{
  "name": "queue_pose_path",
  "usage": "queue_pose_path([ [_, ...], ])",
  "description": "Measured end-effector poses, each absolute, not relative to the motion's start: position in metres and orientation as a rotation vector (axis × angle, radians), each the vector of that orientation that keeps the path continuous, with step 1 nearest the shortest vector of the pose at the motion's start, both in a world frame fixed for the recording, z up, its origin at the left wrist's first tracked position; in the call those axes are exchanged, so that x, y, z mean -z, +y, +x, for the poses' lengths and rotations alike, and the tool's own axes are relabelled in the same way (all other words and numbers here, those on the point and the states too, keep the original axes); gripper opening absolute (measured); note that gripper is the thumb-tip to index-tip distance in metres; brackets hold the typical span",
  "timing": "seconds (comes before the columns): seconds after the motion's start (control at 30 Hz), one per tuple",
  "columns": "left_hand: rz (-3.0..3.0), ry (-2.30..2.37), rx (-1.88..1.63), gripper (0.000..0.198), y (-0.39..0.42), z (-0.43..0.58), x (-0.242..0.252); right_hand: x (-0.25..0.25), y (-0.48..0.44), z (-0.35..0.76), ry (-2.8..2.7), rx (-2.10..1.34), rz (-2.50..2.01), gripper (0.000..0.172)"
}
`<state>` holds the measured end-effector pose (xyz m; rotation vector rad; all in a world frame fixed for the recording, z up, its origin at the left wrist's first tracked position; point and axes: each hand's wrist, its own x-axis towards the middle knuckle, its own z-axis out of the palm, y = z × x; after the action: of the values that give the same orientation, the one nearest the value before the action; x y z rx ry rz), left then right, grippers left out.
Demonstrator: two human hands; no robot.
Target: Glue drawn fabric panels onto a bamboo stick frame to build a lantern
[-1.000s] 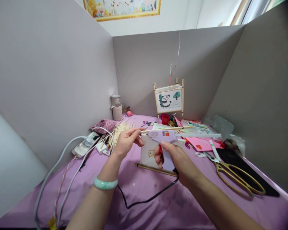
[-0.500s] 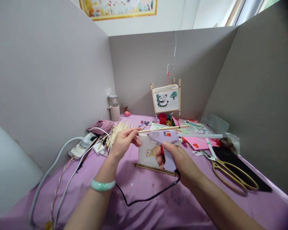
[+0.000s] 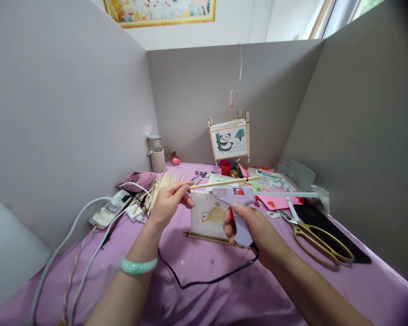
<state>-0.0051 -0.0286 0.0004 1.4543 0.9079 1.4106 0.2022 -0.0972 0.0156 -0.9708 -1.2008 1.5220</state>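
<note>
Between its thumb and fingers my left hand (image 3: 172, 199) pinches the left end of a thin wooden stick (image 3: 221, 182), which reaches out to the right. My right hand (image 3: 248, 222) is wrapped round a light purple hot glue gun (image 3: 242, 228), fingers at its red trigger. A long pale glue stick (image 3: 289, 195) sticks out of the gun's back, and the nozzle points left, just below the wooden stick. Behind the gun is a white panel (image 3: 200, 206) with a yellow-brown bird drawing, partly hidden by gun and hand. A dark-tied stick (image 3: 204, 237) runs along its lower edge.
Gold-handled scissors (image 3: 316, 240) lie at right on a black flat object (image 3: 357, 253). Many loose sticks (image 3: 165, 181), a power strip (image 3: 110, 212) and cables are at left. A panda-picture lantern (image 3: 229, 140) hangs at the back near a glass jar (image 3: 156, 154).
The whole view has shifted slightly left. The glue gun has moved a little right relative to the panel, uncovering more of the bird drawing. Both hands keep their grips.
</note>
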Motion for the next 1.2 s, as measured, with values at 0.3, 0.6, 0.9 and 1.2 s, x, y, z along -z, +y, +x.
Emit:
queue_pose_path([
  [0.3, 1.466, 0.904, -1.421, 0.038, -0.03, -0.005, -0.001, -0.014, -0.102, 0.215, -1.197, -1.505, -0.942, 0.037],
  [0.6, 1.451, 0.921, -1.422, 0.038, -0.029, -0.005, -0.001, -0.013, -0.105, 0.22, -1.167, -1.492, -0.949, 0.037],
  [0.9, 1.445, 0.922, -1.422, 0.038, -0.029, -0.006, 0.002, -0.015, -0.109, 0.229, -1.175, -1.458, -0.961, 0.037],
  [1.2, 1.469, 0.947, -1.425, 0.037, -0.031, -0.005, -0.001, -0.016, -0.112, 0.233, -1.173, -1.454, -0.989, 0.038],
])
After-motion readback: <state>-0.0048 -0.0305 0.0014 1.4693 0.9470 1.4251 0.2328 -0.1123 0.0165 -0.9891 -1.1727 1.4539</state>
